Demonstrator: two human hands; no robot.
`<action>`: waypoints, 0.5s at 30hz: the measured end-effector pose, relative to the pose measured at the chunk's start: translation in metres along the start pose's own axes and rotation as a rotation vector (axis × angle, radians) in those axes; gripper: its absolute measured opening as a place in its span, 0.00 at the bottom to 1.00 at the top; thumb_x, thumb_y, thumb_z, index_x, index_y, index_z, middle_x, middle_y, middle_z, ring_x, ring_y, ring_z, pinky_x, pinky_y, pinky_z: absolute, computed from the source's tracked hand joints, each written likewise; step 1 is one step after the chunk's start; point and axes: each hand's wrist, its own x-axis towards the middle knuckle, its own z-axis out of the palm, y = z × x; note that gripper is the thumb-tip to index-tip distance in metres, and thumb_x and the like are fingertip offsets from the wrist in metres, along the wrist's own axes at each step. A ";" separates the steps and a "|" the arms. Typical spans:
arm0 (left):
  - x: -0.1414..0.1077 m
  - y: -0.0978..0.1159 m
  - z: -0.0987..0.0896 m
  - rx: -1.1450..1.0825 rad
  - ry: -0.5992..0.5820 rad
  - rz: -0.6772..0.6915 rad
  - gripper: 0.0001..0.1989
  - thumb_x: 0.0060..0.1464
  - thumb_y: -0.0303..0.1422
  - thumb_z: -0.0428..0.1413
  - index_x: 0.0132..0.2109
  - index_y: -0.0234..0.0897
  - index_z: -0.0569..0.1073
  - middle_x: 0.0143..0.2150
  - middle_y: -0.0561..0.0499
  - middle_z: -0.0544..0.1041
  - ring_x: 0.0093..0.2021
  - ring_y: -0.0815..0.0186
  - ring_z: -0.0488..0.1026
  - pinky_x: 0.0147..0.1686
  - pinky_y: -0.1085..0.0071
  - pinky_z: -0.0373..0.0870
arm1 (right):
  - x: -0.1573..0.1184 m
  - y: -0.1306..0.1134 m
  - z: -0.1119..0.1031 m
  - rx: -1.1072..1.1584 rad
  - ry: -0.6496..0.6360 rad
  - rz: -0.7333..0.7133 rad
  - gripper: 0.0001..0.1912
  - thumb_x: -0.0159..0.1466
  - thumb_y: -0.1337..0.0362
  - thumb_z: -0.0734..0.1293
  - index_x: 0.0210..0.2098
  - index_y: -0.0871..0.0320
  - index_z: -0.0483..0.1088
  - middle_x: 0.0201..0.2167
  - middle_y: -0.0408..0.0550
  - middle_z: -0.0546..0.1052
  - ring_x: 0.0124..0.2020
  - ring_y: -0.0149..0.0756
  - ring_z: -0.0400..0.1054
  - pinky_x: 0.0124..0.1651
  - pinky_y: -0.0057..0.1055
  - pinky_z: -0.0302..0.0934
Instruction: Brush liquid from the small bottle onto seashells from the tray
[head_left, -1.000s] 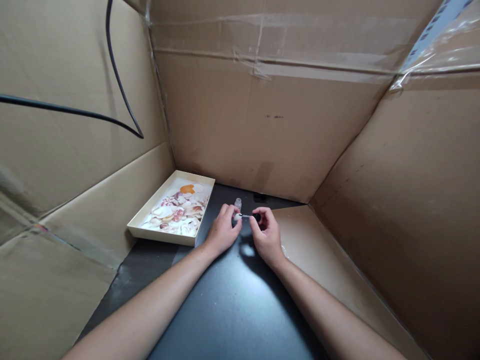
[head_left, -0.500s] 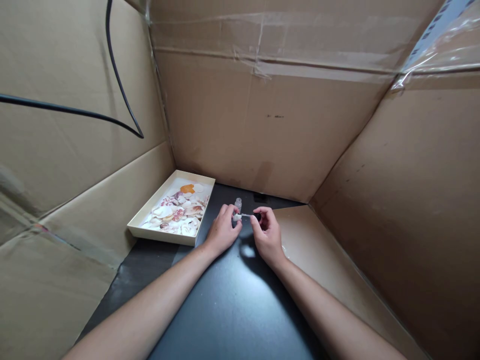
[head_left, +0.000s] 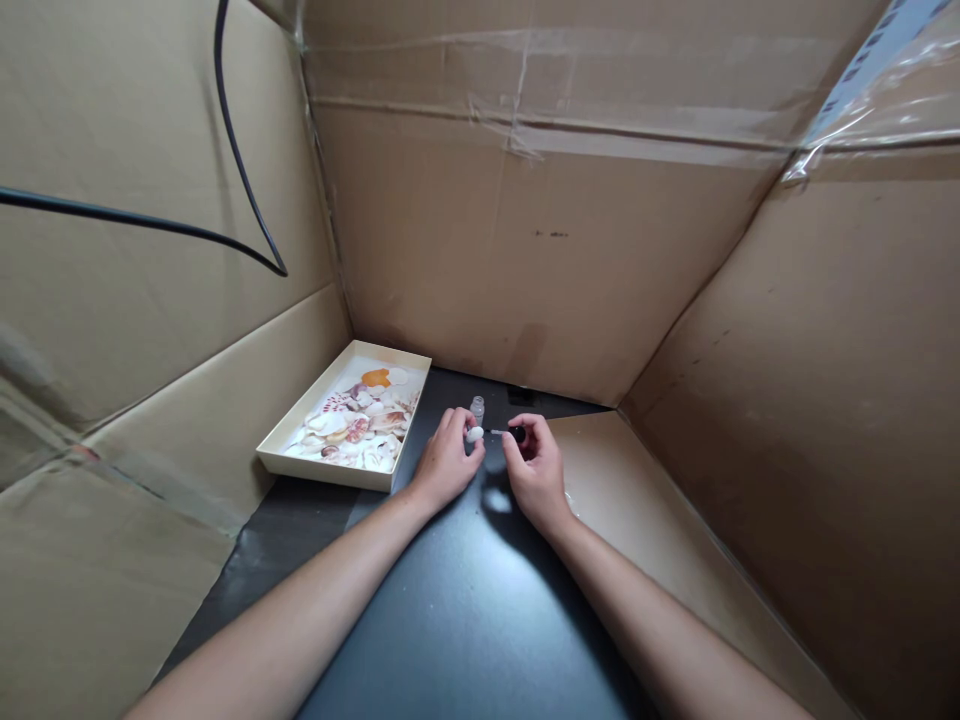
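My left hand [head_left: 448, 458] pinches a small white seashell [head_left: 474, 434] between thumb and fingers. Opposite it, my right hand [head_left: 537, 462] grips the black cap [head_left: 517, 433] of a thin brush [head_left: 496, 432]. The brush lies level and points left, its dark tip close to the shell's right side; whether they touch I cannot tell. Just behind the shell a small clear glass bottle [head_left: 478, 407] stands uncapped on the dark table [head_left: 450, 620], its lower part partly hidden by the fingers.
To the left of my hands, a cream tray [head_left: 324, 470] holds many seashells, one of them orange [head_left: 376, 378]. A flat cardboard sheet [head_left: 637, 510] lies at the right. Tall cardboard walls [head_left: 480, 280] enclose the table, and a black cable [head_left: 247, 190] hangs at upper left.
The brush tip has drawn slightly right from over the shell, so more of the shell's white face shows. Both hands have stayed almost in place.
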 end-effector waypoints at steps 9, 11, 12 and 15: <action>-0.001 0.000 0.000 0.027 0.003 0.007 0.05 0.53 0.29 0.51 0.38 0.40 0.62 0.38 0.52 0.65 0.36 0.66 0.67 0.38 0.70 0.65 | 0.000 -0.001 0.000 0.007 -0.004 0.005 0.08 0.61 0.61 0.65 0.39 0.56 0.65 0.29 0.41 0.64 0.26 0.30 0.57 0.29 0.27 0.54; -0.001 0.000 0.000 0.025 0.000 0.003 0.05 0.53 0.29 0.51 0.38 0.40 0.62 0.38 0.52 0.65 0.36 0.66 0.67 0.38 0.69 0.65 | 0.000 -0.001 0.000 0.026 -0.003 0.001 0.08 0.62 0.61 0.64 0.40 0.56 0.65 0.28 0.40 0.64 0.26 0.30 0.57 0.29 0.27 0.54; -0.001 0.000 -0.001 0.021 0.000 0.003 0.05 0.53 0.29 0.51 0.38 0.40 0.62 0.38 0.52 0.65 0.36 0.66 0.67 0.38 0.69 0.65 | 0.000 -0.001 0.000 0.035 -0.012 0.001 0.09 0.62 0.61 0.64 0.40 0.56 0.65 0.27 0.40 0.64 0.26 0.30 0.57 0.29 0.27 0.54; -0.001 0.000 -0.001 0.017 0.008 0.005 0.05 0.53 0.28 0.51 0.38 0.40 0.62 0.38 0.52 0.65 0.36 0.66 0.67 0.38 0.69 0.65 | 0.000 0.000 0.001 0.024 -0.025 0.007 0.08 0.61 0.61 0.65 0.40 0.56 0.65 0.28 0.40 0.64 0.26 0.30 0.57 0.29 0.27 0.54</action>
